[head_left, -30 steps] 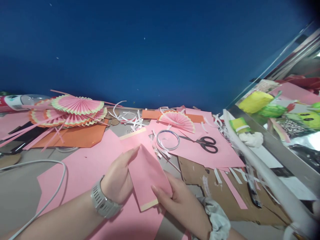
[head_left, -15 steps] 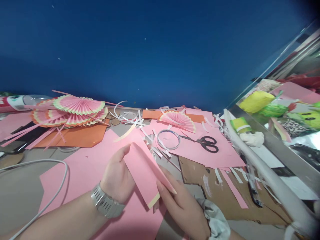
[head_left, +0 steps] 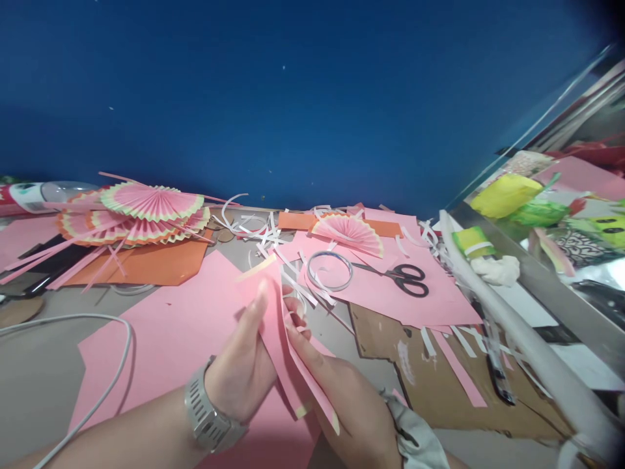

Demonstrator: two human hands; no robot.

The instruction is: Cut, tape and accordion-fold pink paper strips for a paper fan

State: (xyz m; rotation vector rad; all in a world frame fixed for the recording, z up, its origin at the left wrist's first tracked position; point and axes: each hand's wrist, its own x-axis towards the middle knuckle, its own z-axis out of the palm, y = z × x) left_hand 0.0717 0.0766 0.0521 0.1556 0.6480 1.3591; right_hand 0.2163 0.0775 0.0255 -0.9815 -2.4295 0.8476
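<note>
Between my hands is a folded strip of pink paper (head_left: 278, 332) with pale yellow edging at its ends. My left hand (head_left: 247, 365) grips it from the left, thumb lying along its upper part. On the other side, my right hand (head_left: 336, 391) holds the right-hand layer between thumb and fingers. The two layers stand apart at the lower end, so the strip is partly spread. Under my hands lies a large sheet of pink paper (head_left: 170, 339). Some fingertips are hidden behind the folded strip.
Pleated paper fans (head_left: 153, 202) are stacked at the left on orange paper (head_left: 180, 264); another fan (head_left: 347, 233) lies mid-back. Right of centre are a tape roll (head_left: 329, 288) and black-handled scissors (head_left: 410, 280). Cardboard (head_left: 439, 384), a craft knife (head_left: 499, 378) and a white cable (head_left: 110, 316) are nearby.
The folded strip has turned more upright and its layers have spread apart. My right hand has moved up and left along it, gripping the right layer; my left hand stays on it.
</note>
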